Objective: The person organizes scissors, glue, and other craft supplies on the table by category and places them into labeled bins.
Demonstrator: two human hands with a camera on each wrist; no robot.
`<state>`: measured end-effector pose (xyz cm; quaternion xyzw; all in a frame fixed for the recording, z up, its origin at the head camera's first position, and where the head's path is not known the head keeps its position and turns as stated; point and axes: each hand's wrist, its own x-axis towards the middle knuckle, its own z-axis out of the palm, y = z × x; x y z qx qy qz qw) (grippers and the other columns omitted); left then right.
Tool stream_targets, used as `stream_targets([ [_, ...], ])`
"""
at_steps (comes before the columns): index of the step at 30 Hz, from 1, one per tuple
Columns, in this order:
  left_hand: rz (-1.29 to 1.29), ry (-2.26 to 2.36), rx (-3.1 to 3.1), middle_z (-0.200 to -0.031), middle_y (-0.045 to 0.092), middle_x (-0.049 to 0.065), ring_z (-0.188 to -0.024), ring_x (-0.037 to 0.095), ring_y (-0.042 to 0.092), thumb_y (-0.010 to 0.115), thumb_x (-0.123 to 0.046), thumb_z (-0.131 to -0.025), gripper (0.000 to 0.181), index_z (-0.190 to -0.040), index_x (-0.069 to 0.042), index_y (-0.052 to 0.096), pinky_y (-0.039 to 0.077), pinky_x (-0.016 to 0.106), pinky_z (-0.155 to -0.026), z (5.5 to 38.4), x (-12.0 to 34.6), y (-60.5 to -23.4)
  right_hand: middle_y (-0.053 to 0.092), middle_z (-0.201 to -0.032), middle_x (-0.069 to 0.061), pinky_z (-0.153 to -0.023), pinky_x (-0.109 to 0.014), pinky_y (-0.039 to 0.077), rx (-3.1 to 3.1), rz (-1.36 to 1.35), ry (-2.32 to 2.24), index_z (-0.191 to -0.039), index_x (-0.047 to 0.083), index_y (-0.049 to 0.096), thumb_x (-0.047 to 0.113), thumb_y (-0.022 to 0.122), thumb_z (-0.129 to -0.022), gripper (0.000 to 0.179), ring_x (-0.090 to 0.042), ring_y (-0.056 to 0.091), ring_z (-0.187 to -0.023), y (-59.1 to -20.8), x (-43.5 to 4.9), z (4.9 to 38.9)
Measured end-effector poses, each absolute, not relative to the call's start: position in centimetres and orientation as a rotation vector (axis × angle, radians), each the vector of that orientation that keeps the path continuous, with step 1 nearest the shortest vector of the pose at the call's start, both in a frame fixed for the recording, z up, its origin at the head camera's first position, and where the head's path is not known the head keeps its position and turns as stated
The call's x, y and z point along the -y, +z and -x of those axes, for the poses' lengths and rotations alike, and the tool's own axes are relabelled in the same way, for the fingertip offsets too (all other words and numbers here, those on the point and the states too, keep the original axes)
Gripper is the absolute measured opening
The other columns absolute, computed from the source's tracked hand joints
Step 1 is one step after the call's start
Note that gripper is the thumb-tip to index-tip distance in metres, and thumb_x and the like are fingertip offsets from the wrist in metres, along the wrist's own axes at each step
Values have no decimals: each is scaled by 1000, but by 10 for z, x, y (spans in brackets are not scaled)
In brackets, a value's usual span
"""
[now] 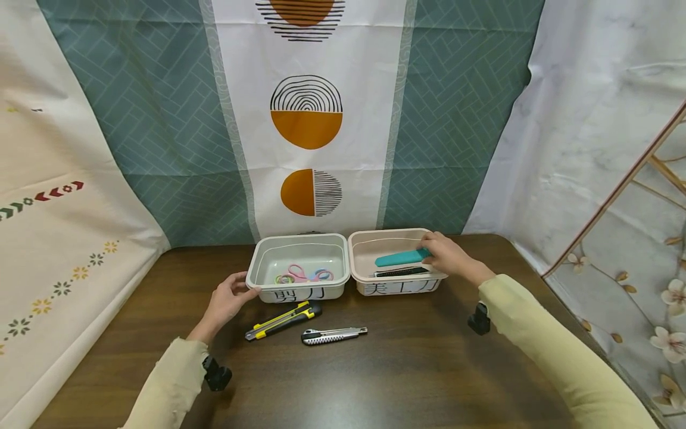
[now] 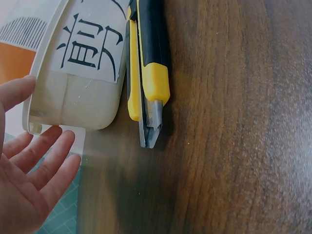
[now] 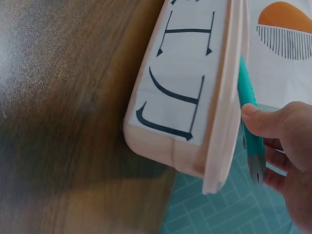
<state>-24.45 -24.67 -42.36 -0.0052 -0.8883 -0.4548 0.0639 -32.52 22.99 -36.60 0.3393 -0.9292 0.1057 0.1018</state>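
In the head view my right hand [image 1: 443,255] pinches a teal utility knife [image 1: 402,257] over the pink bin [image 1: 370,282]. The right wrist view shows the thumb on the knife's teal side [image 3: 252,134], above its grey end. Inside that bin lies a black utility knife [image 1: 401,271]. My left hand [image 1: 229,299] touches the corner of the grey-white bin [image 1: 252,268]; its thumb rests at the rim and the fingers lie loosely extended by the side wall. Scissors with pink handles [image 1: 298,273] lie in this bin among other coloured loops.
On the table before the bins lie a yellow-black utility knife [image 1: 284,320] and a silver utility knife [image 1: 333,335]. Both bins carry paper labels with black characters. A patterned cloth [image 1: 311,196] hangs directly behind them.
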Motion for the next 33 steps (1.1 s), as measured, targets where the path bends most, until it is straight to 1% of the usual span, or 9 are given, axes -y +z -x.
stream_targets([
  [5,18,-1375,2677,-114,56,26,-94,33,59,67,-26,-83,59,-127,4,42,49,40,-78,245,247,-425,57,-96,-15,-80,-43,42,2751,-997,303,-102,-5,64,3,72,-74,31,-30,52,-90,-372,-226,330],
  [9,25,-1378,2674,-114,56,27,-96,34,59,67,-27,-82,60,-127,4,42,49,41,-79,245,247,-426,58,-94,-14,-77,-41,45,2754,-988,295,-100,-4,66,3,73,-72,29,-28,54,-89,-375,-222,334],
  [13,27,-1370,2668,-114,56,27,-95,34,59,67,-27,-82,61,-127,5,42,49,41,-78,245,247,-426,60,-91,-12,-76,-41,45,2748,-1005,286,-96,-3,68,3,74,-70,28,-28,55,-87,-378,-218,337],
  [20,25,-1370,2667,-114,57,27,-96,34,59,68,-26,-82,60,-127,4,42,49,41,-78,244,246,-425,60,-87,-11,-80,-41,44,2732,-1031,296,-94,-4,68,2,74,-68,27,-28,56,-87,-385,-213,341],
  [33,30,-1378,2668,-113,57,26,-95,32,59,67,-26,-82,60,-128,4,42,49,39,-78,243,246,-424,59,-89,-12,-79,-41,44,2806,-1036,251,-96,-4,67,3,73,-71,27,-28,55,-86,-383,-205,343],
])
